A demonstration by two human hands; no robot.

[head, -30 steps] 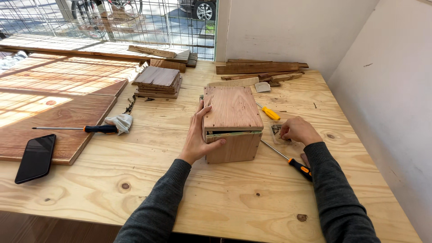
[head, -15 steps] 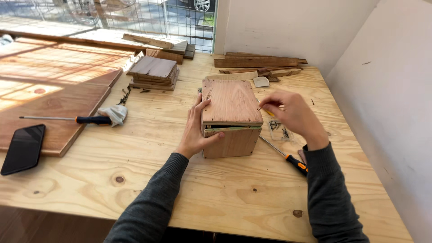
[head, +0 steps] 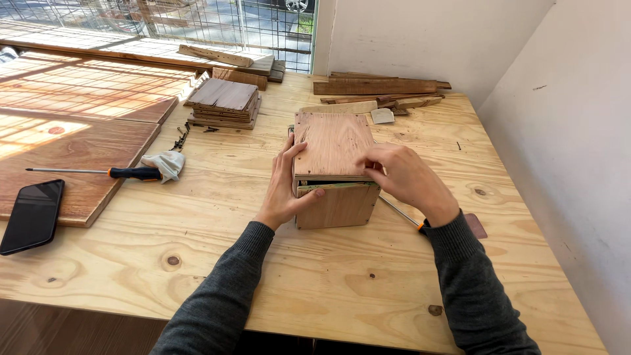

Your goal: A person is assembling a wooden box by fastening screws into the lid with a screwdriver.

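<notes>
At table centre stands a wooden box (head: 335, 171). Left hand (head: 289, 187) grips its 9 o'clock side, thumb at the front gap. Right hand (head: 404, 177) presses fingers flat on the lid's 3 o'clock edge.

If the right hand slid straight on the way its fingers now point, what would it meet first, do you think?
Probably the left hand: the right hand points leftward across the wooden box's lid, and the left hand grips the far edge.

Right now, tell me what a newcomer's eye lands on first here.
The square brown wooden box at the centre of the pale plywood table, with the left hand gripping its side and the right hand on its lid. Far left, a black phone lies on a dark board.
</notes>
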